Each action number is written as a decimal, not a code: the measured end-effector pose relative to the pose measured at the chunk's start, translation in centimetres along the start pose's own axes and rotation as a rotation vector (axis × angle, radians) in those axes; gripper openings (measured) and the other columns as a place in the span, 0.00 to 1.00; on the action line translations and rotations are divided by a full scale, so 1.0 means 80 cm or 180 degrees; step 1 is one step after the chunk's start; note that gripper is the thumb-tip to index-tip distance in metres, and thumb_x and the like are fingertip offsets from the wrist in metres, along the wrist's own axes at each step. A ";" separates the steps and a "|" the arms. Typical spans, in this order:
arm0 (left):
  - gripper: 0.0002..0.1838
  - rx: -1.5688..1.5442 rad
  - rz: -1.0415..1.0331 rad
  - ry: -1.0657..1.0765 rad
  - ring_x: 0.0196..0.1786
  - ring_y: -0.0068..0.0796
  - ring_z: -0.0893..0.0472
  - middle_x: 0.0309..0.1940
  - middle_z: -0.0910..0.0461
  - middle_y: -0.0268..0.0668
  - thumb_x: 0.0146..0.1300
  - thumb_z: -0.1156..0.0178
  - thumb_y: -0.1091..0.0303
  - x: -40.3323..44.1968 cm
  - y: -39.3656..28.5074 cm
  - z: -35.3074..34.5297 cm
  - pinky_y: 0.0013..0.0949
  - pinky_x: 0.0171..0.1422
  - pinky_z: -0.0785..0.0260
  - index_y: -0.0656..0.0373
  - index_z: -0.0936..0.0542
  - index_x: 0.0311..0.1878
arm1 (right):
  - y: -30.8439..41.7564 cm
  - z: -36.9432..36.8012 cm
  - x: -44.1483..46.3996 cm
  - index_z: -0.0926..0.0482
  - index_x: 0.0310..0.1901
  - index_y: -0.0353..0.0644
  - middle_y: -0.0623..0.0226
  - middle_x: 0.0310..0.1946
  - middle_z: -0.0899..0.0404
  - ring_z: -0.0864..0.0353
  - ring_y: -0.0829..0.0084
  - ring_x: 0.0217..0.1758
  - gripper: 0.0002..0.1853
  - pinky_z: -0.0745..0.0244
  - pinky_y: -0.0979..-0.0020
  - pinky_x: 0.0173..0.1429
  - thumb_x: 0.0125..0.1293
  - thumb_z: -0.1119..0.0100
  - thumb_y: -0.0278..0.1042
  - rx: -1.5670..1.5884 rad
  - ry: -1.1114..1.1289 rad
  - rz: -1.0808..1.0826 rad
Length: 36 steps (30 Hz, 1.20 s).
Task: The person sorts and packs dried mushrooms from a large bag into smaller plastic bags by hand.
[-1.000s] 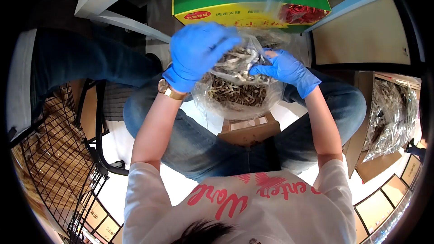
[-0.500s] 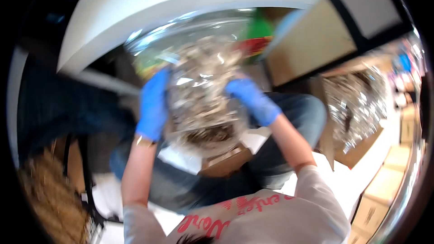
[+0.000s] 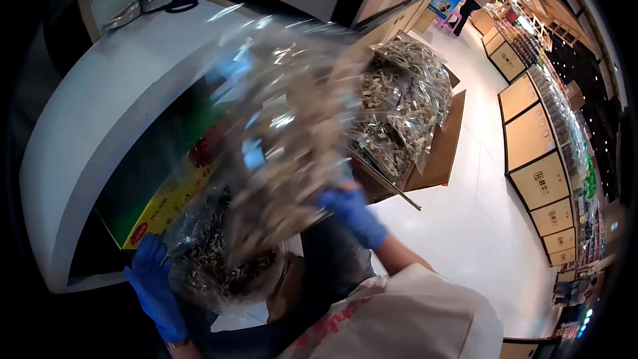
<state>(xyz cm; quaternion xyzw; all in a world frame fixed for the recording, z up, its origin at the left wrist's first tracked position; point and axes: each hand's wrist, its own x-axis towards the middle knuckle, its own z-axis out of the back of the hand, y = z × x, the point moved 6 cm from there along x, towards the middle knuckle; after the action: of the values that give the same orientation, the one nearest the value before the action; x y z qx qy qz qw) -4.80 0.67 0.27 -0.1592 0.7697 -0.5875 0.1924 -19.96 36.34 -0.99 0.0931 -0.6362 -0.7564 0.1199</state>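
A large clear plastic bag of pale dried strips (image 3: 286, 119), smeared by motion, hangs tilted in front of me. My right hand (image 3: 359, 213), in a blue glove, grips its lower right side; the fingertips are partly hidden. Below it, by my lap, lies a clear bag of dark dried pieces (image 3: 212, 262). My left hand (image 3: 156, 282), also gloved in blue, has its fingers bent against that bag's left edge and seems to pinch the plastic. The pale bag covers part of the darker one.
An open cardboard box (image 3: 438, 149) to the right holds several bags of dried strips. A curved white counter (image 3: 106, 86) carries black-handled scissors (image 3: 183, 3). Beneath it stands a green and yellow carton (image 3: 169, 203). Wooden shelving (image 3: 538, 179) lines the aisle; a person (image 3: 478, 0) stands far off.
My view has turned right. My left hand has left the pale bag and is now at the darker bag's left edge. My right hand still has the pale bag, which is swinging.
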 end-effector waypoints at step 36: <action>0.12 0.4599 -0.1097 0.1126 0.35 0.35 0.21 0.33 0.23 0.37 0.57 0.46 0.62 -0.019 0.083 -0.028 0.35 0.35 0.28 0.56 0.24 0.42 | 0.000 -0.283 0.165 0.27 0.55 0.44 0.56 0.54 0.27 0.29 0.55 0.58 0.24 0.32 0.62 0.60 0.55 0.37 0.36 -0.2828 0.2350 0.2635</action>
<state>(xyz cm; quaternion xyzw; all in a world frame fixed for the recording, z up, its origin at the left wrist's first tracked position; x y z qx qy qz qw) -4.70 4.99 -5.41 -0.0152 0.1778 -0.9836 0.0282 -25.91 11.06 -4.75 0.0363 -0.1686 -0.7556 0.6319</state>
